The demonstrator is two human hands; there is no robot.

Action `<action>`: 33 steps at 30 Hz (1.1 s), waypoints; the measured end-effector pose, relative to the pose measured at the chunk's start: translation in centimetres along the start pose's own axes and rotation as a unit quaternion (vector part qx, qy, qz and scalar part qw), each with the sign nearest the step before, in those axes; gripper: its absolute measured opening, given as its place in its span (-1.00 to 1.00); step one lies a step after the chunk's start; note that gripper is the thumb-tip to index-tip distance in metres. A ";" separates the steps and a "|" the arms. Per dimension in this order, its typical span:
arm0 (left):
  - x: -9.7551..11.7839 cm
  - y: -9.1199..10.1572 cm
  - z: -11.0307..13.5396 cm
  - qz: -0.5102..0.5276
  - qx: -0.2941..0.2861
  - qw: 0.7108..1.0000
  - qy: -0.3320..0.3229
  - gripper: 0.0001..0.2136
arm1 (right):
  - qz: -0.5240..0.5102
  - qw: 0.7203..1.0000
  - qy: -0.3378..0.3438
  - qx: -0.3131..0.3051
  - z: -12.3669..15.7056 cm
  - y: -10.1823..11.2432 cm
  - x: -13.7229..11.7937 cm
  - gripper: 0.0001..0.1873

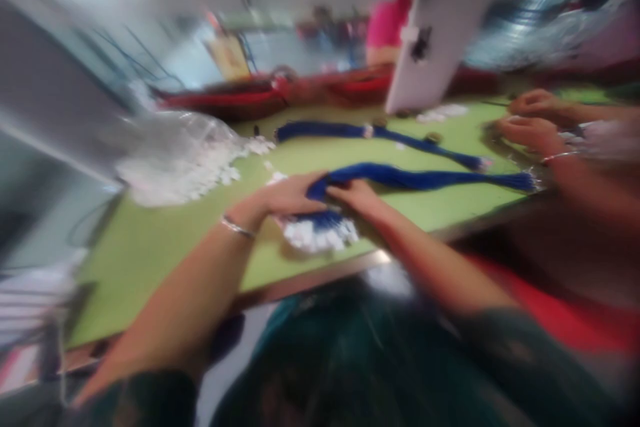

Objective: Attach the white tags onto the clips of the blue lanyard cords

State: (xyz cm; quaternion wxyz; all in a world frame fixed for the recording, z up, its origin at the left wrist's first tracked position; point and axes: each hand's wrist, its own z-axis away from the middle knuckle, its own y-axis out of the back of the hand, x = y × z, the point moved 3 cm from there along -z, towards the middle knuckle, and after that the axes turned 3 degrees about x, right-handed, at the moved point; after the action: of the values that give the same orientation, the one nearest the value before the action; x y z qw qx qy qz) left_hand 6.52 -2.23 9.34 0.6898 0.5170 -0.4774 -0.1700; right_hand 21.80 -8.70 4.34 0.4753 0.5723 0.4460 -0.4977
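Observation:
A long bundle of blue wires (pixel 400 175) lies across the green tabletop (pixel 295 159), bending toward me at its left end. That end carries a cluster of white connectors (pixel 320 235) near the table's front edge. My left hand (pixel 295 193) is closed around the bend, its thumb over the wires. From the right, my right hand (pixel 355 195) grips the same bundle with its fingers, close to the left one. The far end of the bundle shows bare, pale tips at the right. Blur hides the finer detail of the fingers.
Behind lies a second blue wire bundle (pixel 320 130). A clear plastic bag (pixel 175 153) with white connectors sits at the left. A co-worker's hands (pixel 535 123) are busy at the right. An upright pale panel (pixel 425 47) stands at the back, beside a red-edged ledge (pixel 330 90).

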 end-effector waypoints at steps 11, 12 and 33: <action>0.2 -2.6 0.2 -0.084 0.151 0.976 0.134 -0.75 | 0.028 0.999 0.005 -0.021 0.6 0.1 1.2 -0.65; 0.2 -2.7 0.2 -0.081 0.158 0.975 0.136 -0.77 | 0.062 0.998 0.006 -0.031 0.8 0.3 1.2 -0.65; 1.1 -3.2 0.4 -0.086 0.187 0.970 0.129 -0.79 | 0.160 0.986 0.046 -0.021 -3.5 -0.7 -8.0 -0.68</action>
State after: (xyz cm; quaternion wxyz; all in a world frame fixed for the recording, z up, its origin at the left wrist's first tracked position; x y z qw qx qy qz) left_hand 7.58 -4.55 7.08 0.6194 0.6934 -0.3617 -0.0685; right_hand 20.79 -5.40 12.39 0.5396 0.6485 0.3805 -0.3788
